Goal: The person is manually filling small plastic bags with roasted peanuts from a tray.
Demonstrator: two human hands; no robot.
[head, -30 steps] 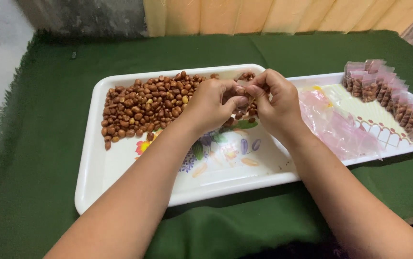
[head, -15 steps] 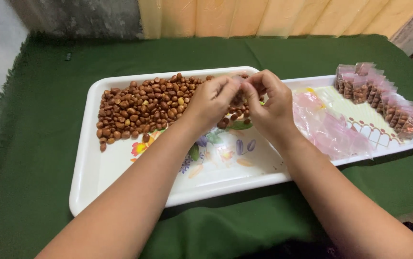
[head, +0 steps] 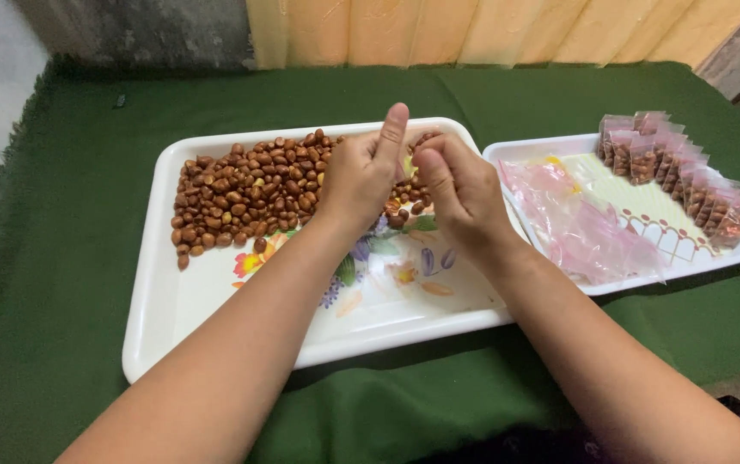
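Observation:
My left hand (head: 360,176) and my right hand (head: 460,191) meet fingertip to fingertip above the far right part of a white flower-printed tray (head: 215,296). The left index finger points straight up while its other fingers curl in. The right hand's fingers bend toward the left hand. Whatever sits between the fingertips is hidden by the hands. A heap of brown roasted peanuts (head: 245,193) covers the tray's far half, just left of and under the hands.
A second white tray (head: 735,253) to the right holds a pile of empty pink-tinted plastic bags (head: 585,228) and a row of several small filled peanut packets (head: 688,176). Both trays rest on a green cloth (head: 52,283). A yellow curtain (head: 490,30) hangs behind.
Both hands have lifted slightly off the peanuts. The left index finger has straightened upward. The view has shifted a little.

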